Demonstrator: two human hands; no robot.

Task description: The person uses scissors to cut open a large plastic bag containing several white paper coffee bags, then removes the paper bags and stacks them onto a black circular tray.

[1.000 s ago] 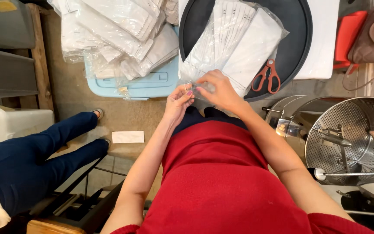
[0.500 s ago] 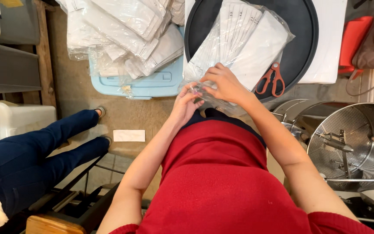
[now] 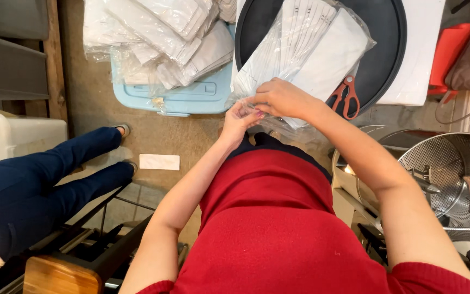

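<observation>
Pinching still: hands point(image 3: 262, 106) on clear bag point(image 3: 300, 49), barely shifted.

White packets point(image 3: 305, 51) in clear film at the grip, red-handled scissors point(image 3: 345, 96) just right, pale blue bin point(image 3: 191, 95) left, dark tray point(image 3: 382, 49) beneath.

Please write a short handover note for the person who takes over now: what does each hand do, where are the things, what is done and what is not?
Left hand: pinches the near edge of the clear plastic bag.
Right hand: grips the same edge, just beside the left.
Bag: holds white folded items, lies on the round dark tray.
Red-handled scissors: on the tray, right of the hands, untouched.
Done: more filled bags piled on the light blue bin.
Left: whether this bag's edge is closed cannot be seen.
</observation>
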